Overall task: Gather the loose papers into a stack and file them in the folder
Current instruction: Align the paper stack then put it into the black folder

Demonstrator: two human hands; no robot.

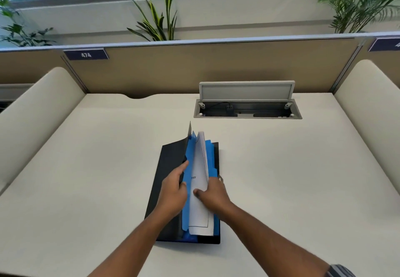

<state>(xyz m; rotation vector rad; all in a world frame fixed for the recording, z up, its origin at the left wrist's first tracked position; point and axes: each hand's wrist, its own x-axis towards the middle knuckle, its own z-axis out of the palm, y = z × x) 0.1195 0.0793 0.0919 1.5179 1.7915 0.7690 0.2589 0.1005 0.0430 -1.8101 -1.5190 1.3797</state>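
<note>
I see the stack of papers (200, 181) standing on edge inside the open folder (171, 168), tilted between blue dividers (187, 207), its lower corner resting near the folder's front edge. The sheets look thin and light, and I judge them limp: the stack bows along its length and will fan or slide apart if held loosely. The best hold, I think, is across the full thickness at the long edge, thumb on one face and fingers behind, which is roughly where my right hand (213, 194) has it now, pinching the stack low on its right side with the thumb pressed on the printed face.

My left hand (173, 186) sits just left of the papers, fingers curled round the edge of a blue divider with the black cover, holding the pocket apart. The cover looks stiffer than the papers but flexes, rising to a point behind the dividers.

The folder lies on the desk (108, 168), in front of me. Beyond the folder and to its right, a cable hatch (246, 103) stands with its lid raised. Well behind the folder, plants (158, 21) rise over the partition.
</note>
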